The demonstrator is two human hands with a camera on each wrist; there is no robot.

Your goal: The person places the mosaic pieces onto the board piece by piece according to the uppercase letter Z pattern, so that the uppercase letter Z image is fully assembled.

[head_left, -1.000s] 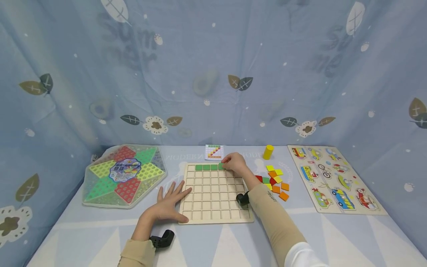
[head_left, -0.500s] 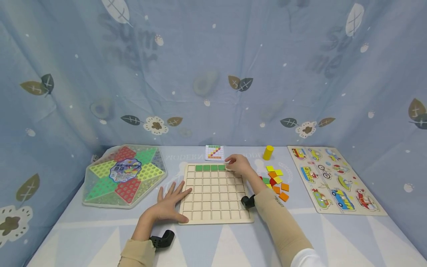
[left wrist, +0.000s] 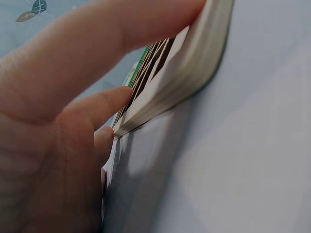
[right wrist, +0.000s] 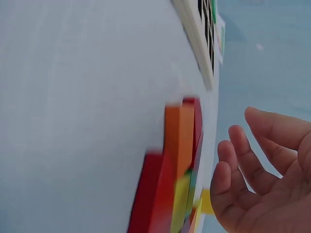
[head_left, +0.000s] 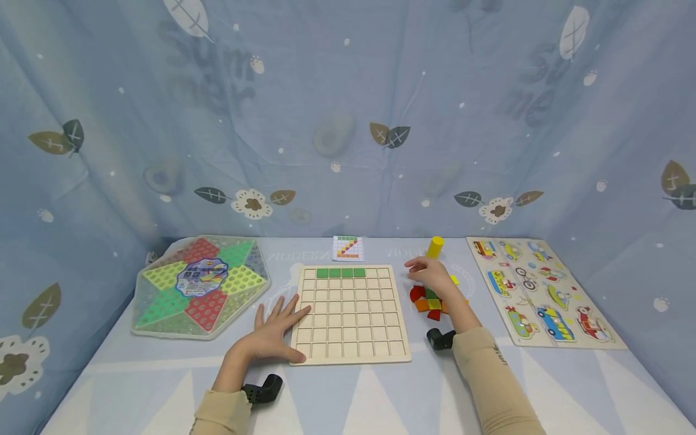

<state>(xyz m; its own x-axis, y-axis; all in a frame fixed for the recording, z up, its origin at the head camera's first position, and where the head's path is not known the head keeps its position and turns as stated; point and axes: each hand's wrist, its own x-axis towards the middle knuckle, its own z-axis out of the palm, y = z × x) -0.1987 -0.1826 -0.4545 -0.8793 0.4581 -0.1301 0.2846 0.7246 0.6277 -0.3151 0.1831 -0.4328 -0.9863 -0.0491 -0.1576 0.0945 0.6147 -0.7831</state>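
Note:
A wooden grid board (head_left: 350,329) lies flat in the middle of the table, with several green square tiles (head_left: 341,273) side by side in its top row. My left hand (head_left: 269,335) rests on the board's left edge, fingers spread and thumb at the near corner. Over a heap of loose tiles to the right hovers my right hand (head_left: 435,279), its fingers loosely bent around nothing. In the right wrist view, red (right wrist: 150,194) and orange tiles (right wrist: 179,136) stand close to that hand (right wrist: 272,170) without touching it. Part of the heap is hidden under the hand.
Behind the board lies a small pattern card (head_left: 348,248). A yellow cylinder (head_left: 435,247) stands behind the tile heap. A hexagonal star-patterned game box (head_left: 201,284) sits at left, a vehicle puzzle board (head_left: 544,293) at right. A curtain (head_left: 348,121) closes off the back.
My right hand has let go of a green tile in the top row and moved right, over the loose tiles. The left hand has stayed on the board.

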